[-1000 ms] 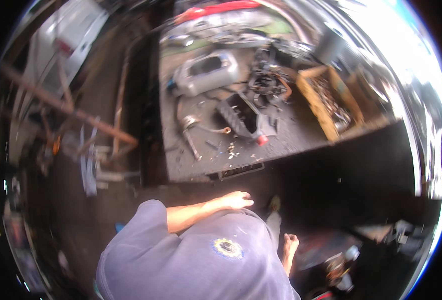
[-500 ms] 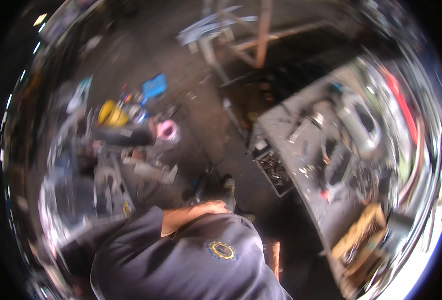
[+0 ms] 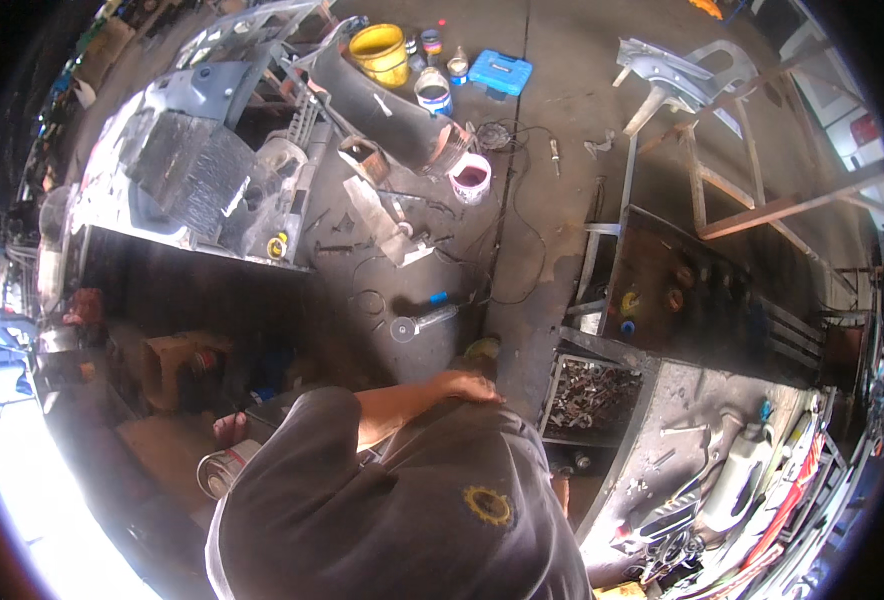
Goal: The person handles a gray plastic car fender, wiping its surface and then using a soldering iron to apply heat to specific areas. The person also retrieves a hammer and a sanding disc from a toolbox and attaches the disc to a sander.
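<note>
- Messy workshop floor (image 3: 572, 210), head view, with a bench (image 3: 674, 400) at lower right.
- Left hand (image 3: 467, 386) is by the belly, fingers bent; I can't see if they grip anything.
- Right hand (image 3: 561, 490) is just a strip of skin past the shirt; I can't say how its fingers are.
- Grinder (image 3: 428, 321) lies ahead and left of the left hand, apart.
- One second ago, the bench was straight ahead.

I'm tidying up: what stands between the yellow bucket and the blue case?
In the head view, a few small containers stand between the yellow bucket and the blue case.
</note>
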### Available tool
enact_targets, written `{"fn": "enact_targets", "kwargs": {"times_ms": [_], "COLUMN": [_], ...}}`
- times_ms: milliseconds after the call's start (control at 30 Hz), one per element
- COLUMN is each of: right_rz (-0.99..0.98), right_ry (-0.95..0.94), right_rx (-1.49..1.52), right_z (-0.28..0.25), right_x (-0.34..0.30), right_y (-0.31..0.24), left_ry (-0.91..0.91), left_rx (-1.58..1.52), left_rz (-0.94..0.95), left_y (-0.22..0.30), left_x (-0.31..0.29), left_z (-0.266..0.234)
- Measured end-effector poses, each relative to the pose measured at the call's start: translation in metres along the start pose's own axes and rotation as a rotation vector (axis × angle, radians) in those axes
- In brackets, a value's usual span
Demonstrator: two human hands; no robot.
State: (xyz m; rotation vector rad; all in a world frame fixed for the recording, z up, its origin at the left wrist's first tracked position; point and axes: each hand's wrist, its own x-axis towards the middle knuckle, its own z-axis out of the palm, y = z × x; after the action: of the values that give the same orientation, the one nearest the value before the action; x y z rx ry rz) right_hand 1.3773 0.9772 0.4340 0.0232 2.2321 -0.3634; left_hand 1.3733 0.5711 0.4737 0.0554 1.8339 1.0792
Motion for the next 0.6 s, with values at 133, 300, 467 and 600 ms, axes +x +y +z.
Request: {"fn": "enact_targets", "kwargs": {"times_ms": [133, 300, 467, 600], "right_rz": [-0.051, -0.174, -0.282, -0.313], "right_ry": [0.021, 0.087, 0.048, -0.02], "right_rx": [-0.148, -0.152, -0.26, -0.349], "right_z": [-0.054, -0.111, -0.158, -0.183], "right_x": [0.04, 0.061, 0.082, 0.115], "right_y": [-0.05, -0.14, -0.206, -0.238], "left_ry": [0.099, 0.167, 0.24, 0.303], "left_rx": [-0.18, -0.27, -0.379, -0.516], "left_rz": [-0.107, -0.148, -0.234, -0.331], "left_y": [-0.008, -0.029, -0.047, -0.052], "left_x": [-0.008, -0.011, -0.009, -0.022], "left_z": [-0.035, -0.051, -0.04, -0.022]}}
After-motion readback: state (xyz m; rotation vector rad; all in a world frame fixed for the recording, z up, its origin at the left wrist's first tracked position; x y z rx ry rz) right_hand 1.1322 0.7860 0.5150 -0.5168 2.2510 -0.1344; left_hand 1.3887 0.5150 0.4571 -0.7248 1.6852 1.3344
